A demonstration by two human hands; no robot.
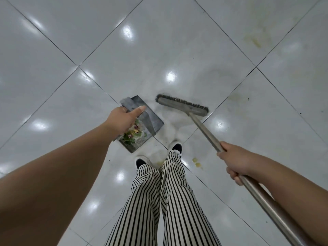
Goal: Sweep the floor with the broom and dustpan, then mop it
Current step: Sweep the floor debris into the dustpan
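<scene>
I see the dustpan (142, 121), scraps piled inside, gripped at its handle by my left hand (122, 119), thumb stretched along the top. Just beyond those fingers the broom (182, 105) head rests on the floor (71, 50); my right hand (234, 160) wraps its pole.

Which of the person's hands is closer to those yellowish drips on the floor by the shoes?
Right. The right hand grips the broom handle just beside the yellowish drips; the left hand holds the dustpan beyond the shoes.
</scene>
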